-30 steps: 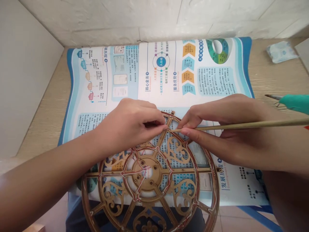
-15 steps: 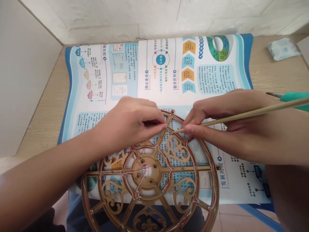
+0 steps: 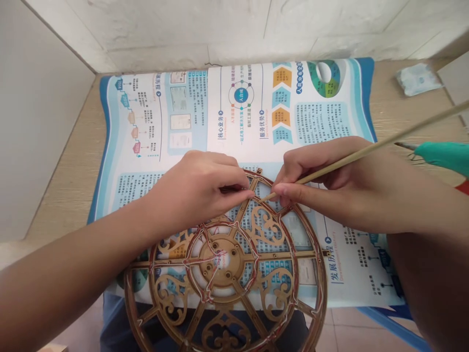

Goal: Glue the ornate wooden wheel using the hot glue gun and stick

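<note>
A round gold-brown openwork frame [image 3: 253, 255] with spokes, scrollwork and a central hub lies tilted over the near table edge. Thin red and white wires [image 3: 252, 266] run along its rings and hub. My right hand [image 3: 322, 188] pinches a slim wooden stick [image 3: 351, 157], whose pointed tip meets the frame's upper ring. Just left of that tip, my left hand [image 3: 216, 181] is closed, thumb and forefinger pressed together at the ring's top. Whatever those left fingertips pinch is too small or hidden to make out.
Beneath the frame a printed poster [image 3: 190, 161] covers the wooden table [image 3: 69, 142]. At right lie a green-handled tool [image 3: 445, 156] with a dark tip and a small plastic packet [image 3: 419, 79]. A tiled wall [image 3: 157, 29] closes the back; a pale panel [image 3: 32, 112] stands left.
The stick now slopes more steeply, its rear end raised, as my right hand has shifted slightly left. More of the green-handled tool shows. My left hand stays at the ring.
</note>
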{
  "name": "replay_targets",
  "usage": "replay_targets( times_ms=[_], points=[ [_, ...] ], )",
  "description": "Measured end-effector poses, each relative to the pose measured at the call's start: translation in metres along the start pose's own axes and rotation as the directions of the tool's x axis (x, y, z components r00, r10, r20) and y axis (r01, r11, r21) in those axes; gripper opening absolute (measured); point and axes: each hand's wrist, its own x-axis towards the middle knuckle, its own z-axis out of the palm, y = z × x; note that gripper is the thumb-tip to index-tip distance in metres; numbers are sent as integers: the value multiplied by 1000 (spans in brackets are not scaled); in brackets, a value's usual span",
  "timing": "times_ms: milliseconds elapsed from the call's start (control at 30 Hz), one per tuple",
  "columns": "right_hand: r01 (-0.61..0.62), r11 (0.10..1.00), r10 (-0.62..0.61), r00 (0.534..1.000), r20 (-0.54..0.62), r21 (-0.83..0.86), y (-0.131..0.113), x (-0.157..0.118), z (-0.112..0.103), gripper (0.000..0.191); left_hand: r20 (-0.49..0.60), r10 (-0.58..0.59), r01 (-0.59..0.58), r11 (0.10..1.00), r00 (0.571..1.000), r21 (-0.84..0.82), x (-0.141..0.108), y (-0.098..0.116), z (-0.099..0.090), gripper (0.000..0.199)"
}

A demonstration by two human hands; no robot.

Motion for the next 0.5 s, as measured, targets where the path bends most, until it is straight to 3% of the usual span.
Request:
replay_targets(
  times_ms=[267,500],
  points=[
    [-14,986,9,999,31,165,1,4,1,31,5,74,-74,987,997,145,1,0,1,23],
    [-36,973,21,997,70,227,3,7,0,33,0,208,-198,934,978,296,4,1,6,31]
  ],
)
